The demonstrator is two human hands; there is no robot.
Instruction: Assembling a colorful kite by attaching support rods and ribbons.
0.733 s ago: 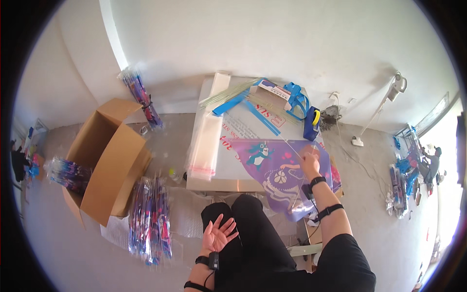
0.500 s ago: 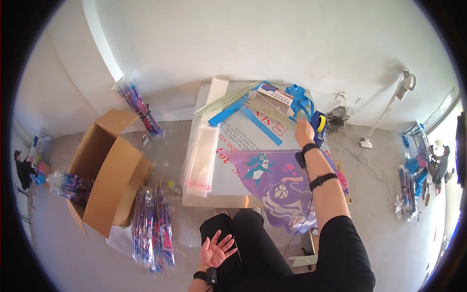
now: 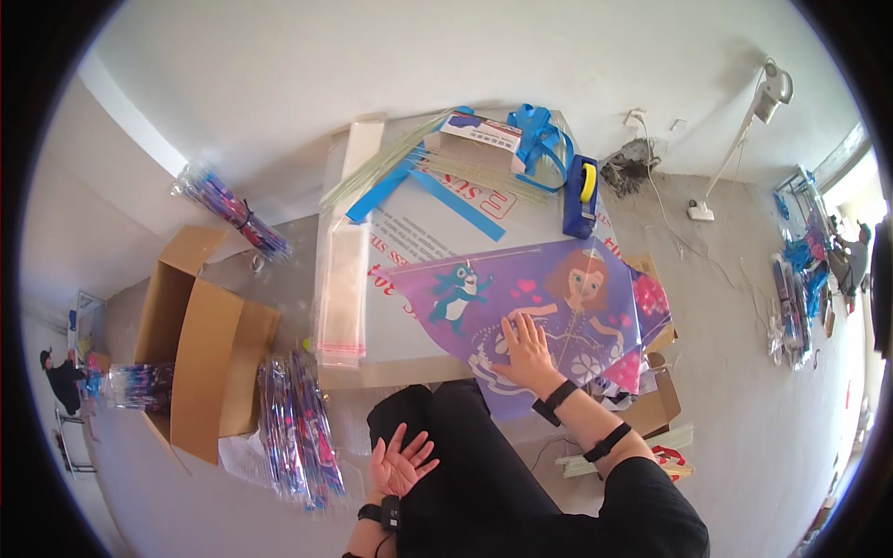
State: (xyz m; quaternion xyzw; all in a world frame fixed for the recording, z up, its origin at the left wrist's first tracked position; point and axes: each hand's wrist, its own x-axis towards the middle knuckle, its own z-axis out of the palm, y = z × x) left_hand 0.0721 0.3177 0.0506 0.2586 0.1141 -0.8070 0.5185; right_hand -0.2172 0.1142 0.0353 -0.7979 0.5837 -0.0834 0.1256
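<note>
The left hand (image 3: 400, 462) hung open and empty, palm up with fingers spread, beside the person's black-clad knee and touching nothing. The right hand (image 3: 527, 348) lay flat, fingers spread, pressed on the lower middle of the purple kite sail (image 3: 549, 298), gripping nothing. That sail, printed with a cartoon figure and a blue animal, was spread across the near right part of the worktop (image 3: 391, 270), its right corner overhanging the edge. On the floor to the left of the knee lay a heap of packaged kites (image 3: 298, 428) in clear sleeves, with an open cardboard box (image 3: 200, 339) just beyond them. A stack of clear plastic sleeves (image 3: 339, 288) rested along the left side of the worktop. Farther back, a blue tape dispenser (image 3: 581, 193) stood near the right rear edge, just beyond the sail's upper edge. Blue strips (image 3: 437, 191) and thin pale rods (image 3: 391, 158) lay crossed at the rear, next to a small flat box (image 3: 479, 133) and a coil of blue ribbon (image 3: 539, 130). Another bundle of packaged kites (image 3: 228, 212) leaned against the wall at the far left.
</note>
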